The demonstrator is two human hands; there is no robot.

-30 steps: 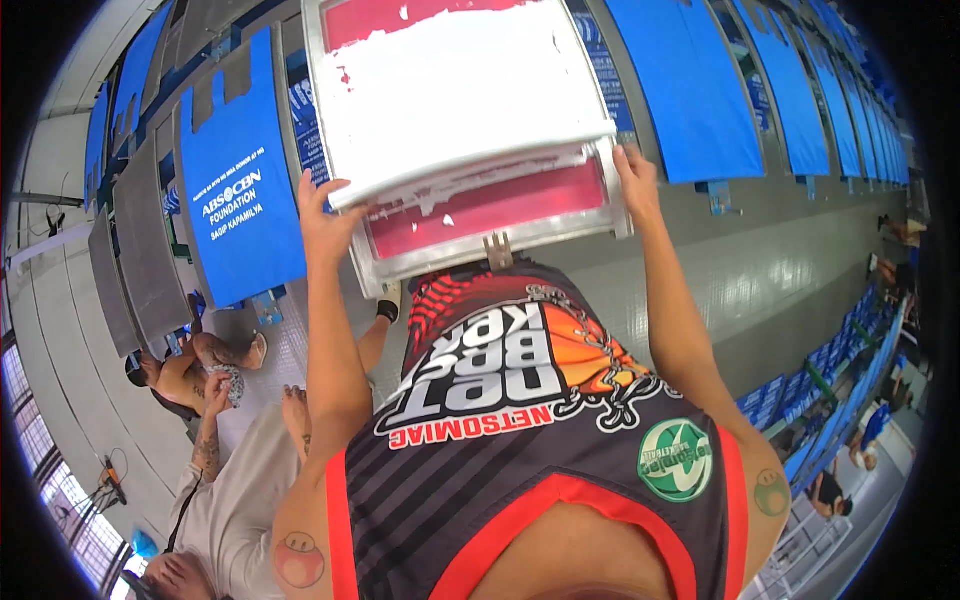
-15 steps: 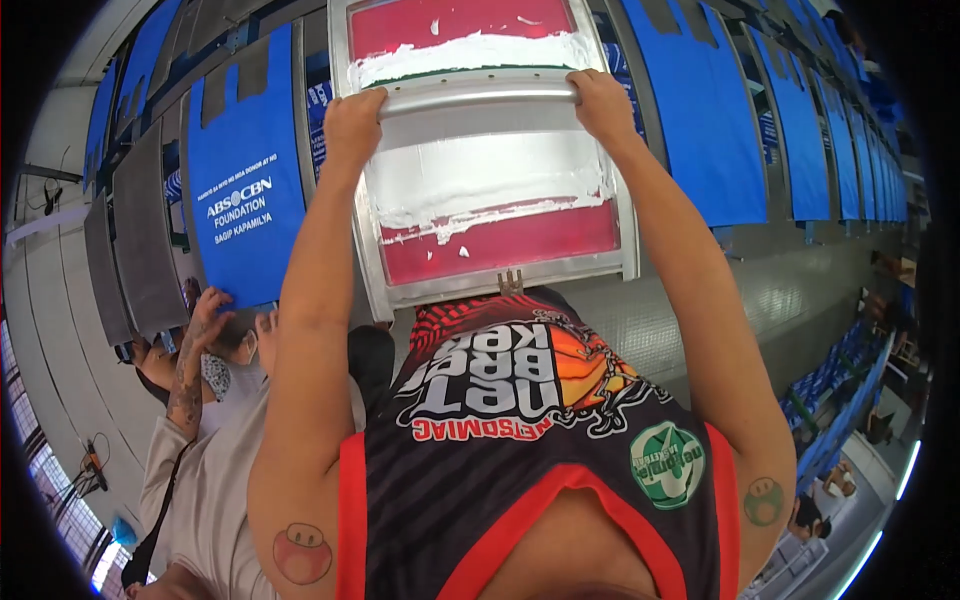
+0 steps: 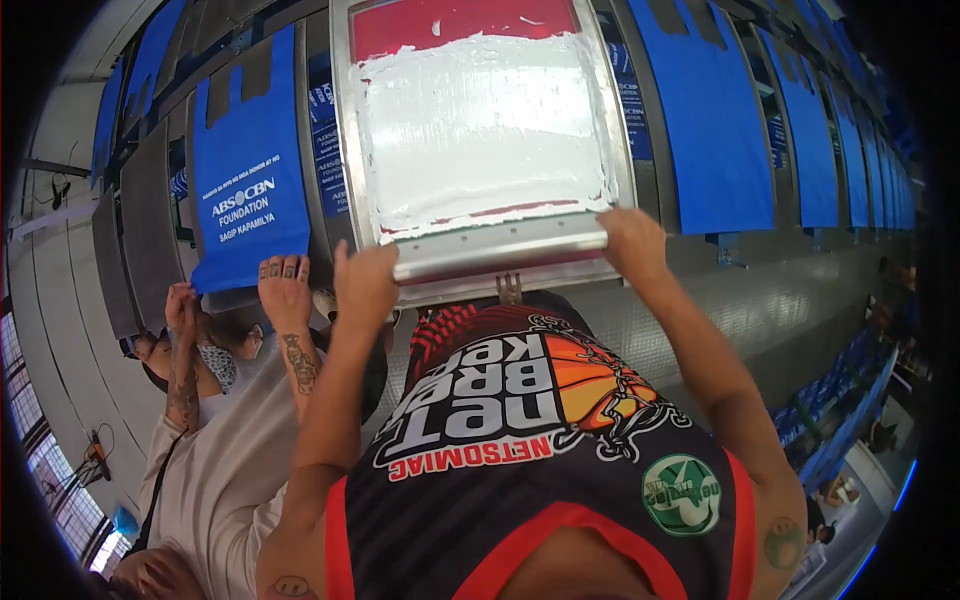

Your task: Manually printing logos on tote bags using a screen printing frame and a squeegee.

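A metal-handled squeegee (image 3: 500, 252) lies across the near end of a silver screen-printing frame (image 3: 348, 120). My left hand (image 3: 368, 285) is closed around its left end, and my right hand (image 3: 637, 245) grips the right end. Beyond the squeegee, thick white ink (image 3: 485, 130) covers most of the mesh. Red mesh (image 3: 410, 28) shows at the far end, with a thin red strip just in front of the blade. What lies beneath the frame is hidden.
On my left, a co-worker's two hands (image 3: 285, 285) hold the near edge of a blue printed bag (image 3: 250, 180) on a dark board. More blue bags (image 3: 705, 130) lie in a row to the right. A metal bracket (image 3: 510, 288) sits at the frame's near edge.
Both my hands have drawn the squeegee toward me, from mid-frame to the near end, spreading white ink over the mesh. The co-worker's hands have moved to the blue bag's near edge.
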